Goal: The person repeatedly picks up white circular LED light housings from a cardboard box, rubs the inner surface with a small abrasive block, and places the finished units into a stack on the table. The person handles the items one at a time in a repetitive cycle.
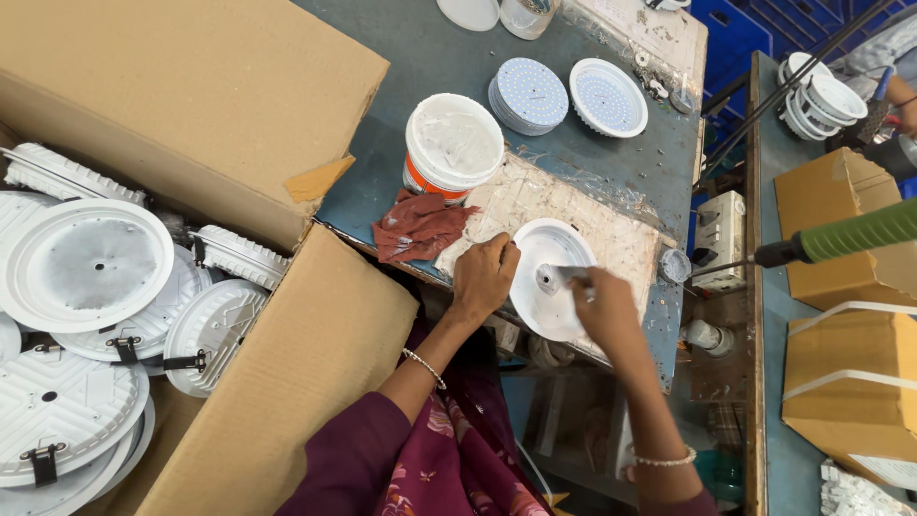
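a cardboard box [287, 382] of white lamp housings [86, 268] is sitting at left; the left hand [482, 277] is gripping the rim of a round white housing [544, 287] on the worktop [401, 57], while the right hand [602, 301], just right, is pinching a small tool [565, 276] at its centre

Head view of the person's two forearms and hands. The left hand [484, 277] and right hand [607, 311] are bare, with no gloves and no rings that can be made out. The left arm carries a dark maroon sleeve [349, 459] ending short of the wrist, and a thin beaded bracelet [423, 367] of pale metal lies beyond its cuff. The right wrist bears a similar pale beaded bracelet [666, 462], with the maroon sleeve edge just visible near the frame's bottom. Between the arms hangs a maroon garment [458, 459] printed with pink floral motifs.
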